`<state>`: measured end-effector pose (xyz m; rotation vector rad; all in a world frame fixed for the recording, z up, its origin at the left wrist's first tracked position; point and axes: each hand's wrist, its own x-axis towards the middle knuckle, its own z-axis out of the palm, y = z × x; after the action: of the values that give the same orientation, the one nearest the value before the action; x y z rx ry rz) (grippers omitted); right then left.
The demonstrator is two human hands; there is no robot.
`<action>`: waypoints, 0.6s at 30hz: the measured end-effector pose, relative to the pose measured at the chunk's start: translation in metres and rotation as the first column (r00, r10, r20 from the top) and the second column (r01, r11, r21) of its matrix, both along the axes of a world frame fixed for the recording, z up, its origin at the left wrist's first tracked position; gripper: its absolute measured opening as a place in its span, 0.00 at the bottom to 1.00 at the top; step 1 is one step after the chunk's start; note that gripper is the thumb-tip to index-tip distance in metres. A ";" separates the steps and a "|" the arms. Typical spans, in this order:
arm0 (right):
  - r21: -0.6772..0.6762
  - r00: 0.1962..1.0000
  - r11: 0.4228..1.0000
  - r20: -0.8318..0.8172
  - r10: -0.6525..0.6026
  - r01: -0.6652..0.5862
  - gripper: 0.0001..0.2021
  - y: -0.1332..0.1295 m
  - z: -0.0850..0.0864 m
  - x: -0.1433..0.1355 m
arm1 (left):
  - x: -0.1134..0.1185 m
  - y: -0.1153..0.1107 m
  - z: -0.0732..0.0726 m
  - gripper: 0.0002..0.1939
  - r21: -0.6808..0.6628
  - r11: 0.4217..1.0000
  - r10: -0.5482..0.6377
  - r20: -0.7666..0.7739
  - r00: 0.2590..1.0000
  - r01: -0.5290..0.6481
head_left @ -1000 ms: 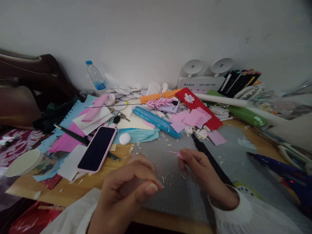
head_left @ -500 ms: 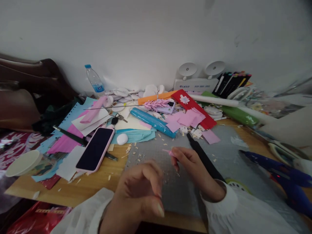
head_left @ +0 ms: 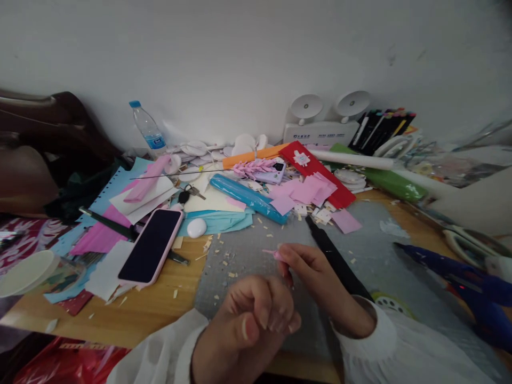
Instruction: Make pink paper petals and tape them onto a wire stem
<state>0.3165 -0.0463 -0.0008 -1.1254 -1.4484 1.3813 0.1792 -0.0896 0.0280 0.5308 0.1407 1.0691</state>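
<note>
Over the grey cutting mat (head_left: pixel 236 256), my right hand (head_left: pixel 308 272) pinches a small twisted pink paper piece (head_left: pixel 272 254) between thumb and fingertips, its thin end pointing left. My left hand (head_left: pixel 256 320) is nearer to me, below and left of the right one, its fingers curled and the thumb apart from them; nothing shows in it. Beyond the hands lie pink paper squares (head_left: pixel 308 190) and a blue wrapped roll (head_left: pixel 248 198). A black tool (head_left: pixel 334 258) lies just right of my right hand.
At left are a phone (head_left: pixel 151 246), a plastic cup (head_left: pixel 40 274) and tweezers (head_left: pixel 108 224). A water bottle (head_left: pixel 148 128) stands by the wall. On the right are a blue glue gun (head_left: pixel 452 277), scissors (head_left: pixel 468 245) and several pens (head_left: pixel 382 133).
My left hand has moved right, closer to my right hand, and its fingers have curled in more. The pink piece stays pinched in my right hand. The view has shifted slightly.
</note>
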 end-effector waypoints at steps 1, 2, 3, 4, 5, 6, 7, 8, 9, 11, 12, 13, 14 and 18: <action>0.000 1.000 1.000 -0.001 0.000 0.000 0.22 0.000 0.000 0.000 | 0.001 0.000 0.000 0.27 -0.024 1.000 -0.013 0.024 1.000 0.013; 0.001 1.000 1.000 -0.001 0.001 -0.001 0.22 0.000 -0.001 0.000 | 0.002 0.000 0.000 0.28 -0.046 0.999 -0.021 0.033 0.999 0.023; 0.002 1.000 1.000 -0.001 0.002 -0.002 0.22 0.000 -0.001 0.000 | 0.002 0.000 0.000 0.28 -0.061 0.998 -0.026 0.029 0.999 0.027; 0.003 1.000 1.000 -0.001 0.004 -0.004 0.22 -0.001 -0.001 0.000 | 0.002 0.000 0.000 0.28 -0.066 0.998 -0.021 0.013 1.000 0.022; 0.004 1.000 1.000 0.000 0.005 -0.005 0.22 -0.001 -0.001 0.000 | 0.002 0.000 0.000 0.27 -0.060 0.998 -0.016 -0.013 1.000 0.015; 0.004 1.000 1.000 0.000 0.005 -0.005 0.22 0.000 -0.001 0.000 | 0.002 0.000 0.000 0.27 -0.045 0.999 -0.005 -0.038 0.999 0.004; 0.005 1.000 1.000 0.001 0.004 -0.004 0.22 0.000 -0.001 0.000 | 0.002 -0.001 -0.001 0.27 -0.033 0.999 0.004 -0.067 0.998 -0.007; 0.005 1.000 1.000 0.001 0.003 -0.003 0.22 0.000 0.000 0.000 | 0.001 -0.001 -0.002 0.27 -0.015 1.000 0.013 -0.097 0.995 -0.014; 0.004 1.000 1.000 0.001 0.004 -0.004 0.22 0.000 0.000 0.000 | 0.000 0.000 -0.003 0.27 0.004 1.000 0.023 -0.123 0.992 -0.023; 0.004 1.000 1.000 0.001 0.009 -0.009 0.23 0.000 0.001 0.000 | -0.004 0.001 -0.005 0.25 0.049 0.998 0.044 -0.185 0.982 -0.036; 0.005 1.000 1.000 0.002 0.012 -0.012 0.23 0.000 0.001 0.000 | -0.007 0.002 -0.005 0.24 0.077 0.996 0.063 -0.218 0.974 -0.047; 0.005 1.000 1.000 0.001 0.015 -0.015 0.23 0.000 0.001 0.000 | -0.011 0.003 -0.005 0.22 0.115 0.992 0.085 -0.255 0.963 -0.057; 0.005 1.000 1.000 0.001 0.017 -0.017 0.23 0.000 0.002 0.000 | -0.016 0.004 -0.003 0.19 0.164 0.984 0.118 -0.304 0.945 -0.070; 0.010 1.000 0.999 -0.002 0.032 -0.031 0.24 0.000 0.001 0.000 | -0.045 0.008 0.010 0.13 0.582 0.811 0.481 -0.612 0.628 -0.054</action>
<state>0.3163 -0.0464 0.0002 -1.0990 -1.4759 1.3951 0.1338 -0.0816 0.0378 1.4881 0.7000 1.1379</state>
